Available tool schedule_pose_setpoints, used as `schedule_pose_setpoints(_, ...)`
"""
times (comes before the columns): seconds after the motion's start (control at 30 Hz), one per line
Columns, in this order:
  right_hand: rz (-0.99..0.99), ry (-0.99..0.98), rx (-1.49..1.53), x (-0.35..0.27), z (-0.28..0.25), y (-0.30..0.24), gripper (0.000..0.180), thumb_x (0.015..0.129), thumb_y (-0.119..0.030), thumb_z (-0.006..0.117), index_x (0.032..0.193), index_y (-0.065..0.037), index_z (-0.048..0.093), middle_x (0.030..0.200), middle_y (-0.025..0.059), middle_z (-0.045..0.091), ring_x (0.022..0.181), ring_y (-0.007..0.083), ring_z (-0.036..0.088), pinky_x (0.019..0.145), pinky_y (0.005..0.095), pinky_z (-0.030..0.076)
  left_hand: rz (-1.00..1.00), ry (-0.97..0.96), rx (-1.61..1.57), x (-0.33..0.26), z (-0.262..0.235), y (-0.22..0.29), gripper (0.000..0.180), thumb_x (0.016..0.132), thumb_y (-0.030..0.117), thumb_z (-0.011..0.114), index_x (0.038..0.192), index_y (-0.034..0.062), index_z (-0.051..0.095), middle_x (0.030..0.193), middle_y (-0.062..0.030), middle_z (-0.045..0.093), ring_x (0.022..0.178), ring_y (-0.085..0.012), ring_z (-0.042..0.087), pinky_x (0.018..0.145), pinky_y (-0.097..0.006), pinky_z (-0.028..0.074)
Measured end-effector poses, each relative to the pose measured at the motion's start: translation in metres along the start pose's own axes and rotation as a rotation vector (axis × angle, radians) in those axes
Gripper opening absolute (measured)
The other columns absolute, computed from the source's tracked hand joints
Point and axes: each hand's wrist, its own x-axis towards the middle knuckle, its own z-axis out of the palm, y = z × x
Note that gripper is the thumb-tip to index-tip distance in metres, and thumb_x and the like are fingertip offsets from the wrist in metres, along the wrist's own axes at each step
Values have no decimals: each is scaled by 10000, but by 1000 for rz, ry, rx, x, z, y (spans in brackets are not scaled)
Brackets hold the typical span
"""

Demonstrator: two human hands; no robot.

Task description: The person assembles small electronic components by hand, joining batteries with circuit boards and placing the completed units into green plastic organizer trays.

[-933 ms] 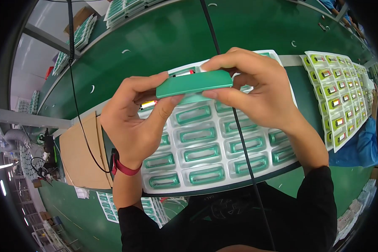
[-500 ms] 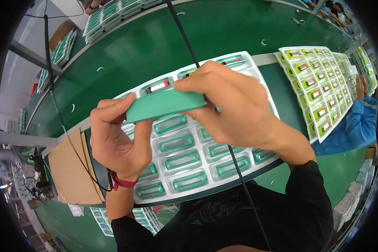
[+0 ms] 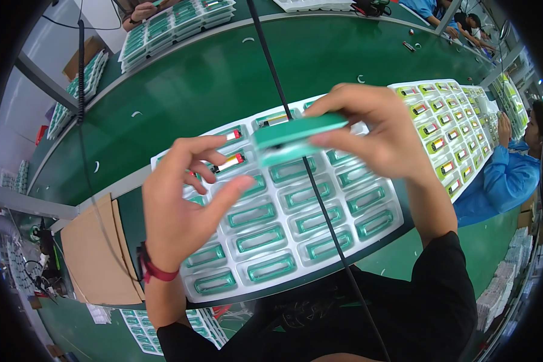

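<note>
My right hand (image 3: 374, 130) grips a green rectangular plastic case (image 3: 298, 131) by its right end and holds it tilted above a tray. The case is smeared by motion. My left hand (image 3: 184, 202) is open beside its left end, fingers spread and apart from it. Below both hands lies the white moulded tray (image 3: 242, 274), with green oblong shells (image 3: 271, 267) in its pockets. A small cylindrical battery-like piece (image 3: 229, 163), black and yellow with a red end, sits in a far-left pocket; a few similar ones are partly hidden by my hands.
A black cable (image 3: 323, 208) crosses in front of the tray. Brown cardboard sheets (image 3: 96, 253) lie at the left. To the right stands a tray of yellow-green shells (image 3: 443, 142), near a co-worker in a blue sleeve (image 3: 501, 181). Stacked trays (image 3: 178, 30) stand across the green bench (image 3: 193, 78).
My left hand has let go of the green case and moved down, its fingers opening. My right hand has shifted right with the case, which now shows a different side.
</note>
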Motion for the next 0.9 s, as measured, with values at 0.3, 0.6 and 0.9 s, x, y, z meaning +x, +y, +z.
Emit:
schedule_pose_setpoints(0.3,276,28,-473,-52,-50,82,264,804,-21,663,1063,-56,698,853,48,595,785,151,588,672,266,459,60,126,9,2,-39,0,77,810,2,670,884,-12,653,785,-35,626,628,-64,534,545,-191,399)
schedule_pose_setpoints(0.6,225,22,-339,-69,-35,121,306,771,51,667,1042,-85,710,1060,61,564,907,182,593,797,292,478,43,80,51,0,-39,-5,77,800,34,678,866,5,651,774,-36,630,604,-80,515,539,-198,393)
schedule_pose_setpoints(0.9,406,-18,-435,-69,-40,119,195,826,-106,681,1006,-32,699,911,86,627,850,208,602,766,300,481,2,17,66,1,-35,-7,64,796,30,676,851,8,649,769,-38,634,600,-88,519,543,-204,401)
